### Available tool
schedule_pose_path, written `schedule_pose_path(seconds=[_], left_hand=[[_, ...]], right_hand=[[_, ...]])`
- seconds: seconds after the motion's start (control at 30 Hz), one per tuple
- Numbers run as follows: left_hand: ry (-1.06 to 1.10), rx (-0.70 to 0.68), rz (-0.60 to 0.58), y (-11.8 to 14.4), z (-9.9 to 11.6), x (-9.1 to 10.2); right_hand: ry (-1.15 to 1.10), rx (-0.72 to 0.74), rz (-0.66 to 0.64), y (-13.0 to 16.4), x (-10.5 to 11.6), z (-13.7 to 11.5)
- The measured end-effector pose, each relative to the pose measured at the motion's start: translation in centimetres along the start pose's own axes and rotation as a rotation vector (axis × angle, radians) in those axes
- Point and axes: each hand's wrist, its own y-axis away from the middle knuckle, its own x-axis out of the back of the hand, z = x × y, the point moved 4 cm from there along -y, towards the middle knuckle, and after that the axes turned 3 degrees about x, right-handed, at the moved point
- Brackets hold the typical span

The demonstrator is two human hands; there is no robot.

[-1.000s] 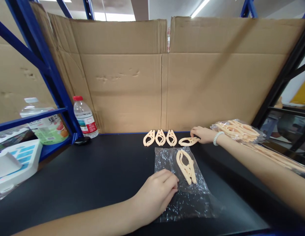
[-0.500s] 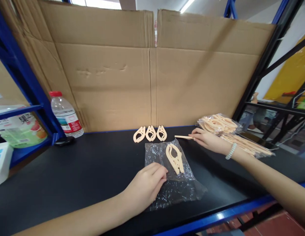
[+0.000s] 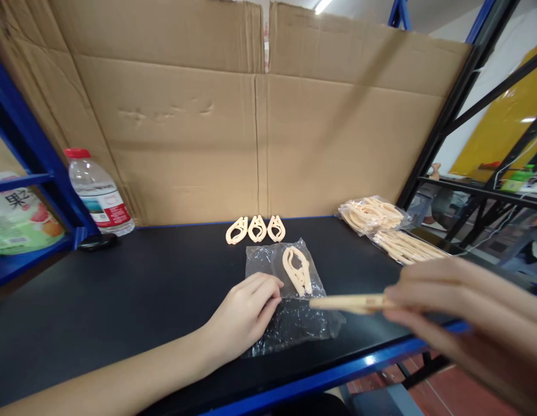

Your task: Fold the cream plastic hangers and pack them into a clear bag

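The left hand (image 3: 246, 315) lies flat on the black table (image 3: 121, 300), near its front edge, with its fingertips pressing the left side of a clear plastic bag (image 3: 290, 312); its grip is released, the palm down and nothing clasped. Inside the bag, toward its far end, lies one peach-coloured folding hanger (image 3: 297, 270). The right hand (image 3: 463, 323) is raised close to the camera over the front right corner of the table, and its grip is clenched on a second peach hanger (image 3: 346, 302), held edge-on by its right end so that it points left, above the bag's right edge.

Three more folded hangers (image 3: 255, 229) sit side by side at the back edge of the table, against the cardboard wall (image 3: 260, 127). Bagged bundles of hangers (image 3: 383, 222) lie stacked at the back right corner. A water bottle (image 3: 97, 193) with a red cap stands at the back left corner, beside a blue shelf post (image 3: 38, 156).
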Motion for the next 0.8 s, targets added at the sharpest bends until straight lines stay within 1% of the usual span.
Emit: schedule_pose_path(seconds=[0.1,0.2,0.27,0.33,0.43,0.53,0.67,0.8], left_hand=[[0.021,0.003,0.046,0.0,0.1,0.3],[0.039,-0.009,0.101,0.0,0.1,0.5],[0.039,-0.022,0.135,0.0,0.2,0.7],[0.034,-0.036,0.154,0.0,0.3,0.8],[0.034,-0.057,0.168,0.0,0.5,0.9],[0.041,-0.064,0.162,-0.1,0.6,0.9],[0.031,-0.068,0.141,-0.1,0.7,0.7],[0.008,-0.073,0.095,-0.2,0.8,0.5]], right_hand=[[-0.045,0.178,-0.103,0.1,-1.5,-3.6],[0.008,0.354,-0.215,0.1,-3.9,-6.1],[0.075,0.442,-0.220,0.2,-5.1,-7.2],[0.117,0.498,-0.210,0.4,-6.0,-7.9],[0.124,0.556,-0.225,0.4,-7.3,-8.2],[0.099,0.590,-0.269,-0.1,-8.8,-7.6],[0.176,0.542,-0.324,-0.7,-10.9,-6.0],[0.234,0.507,-0.364,-0.4,-12.1,-5.2]])
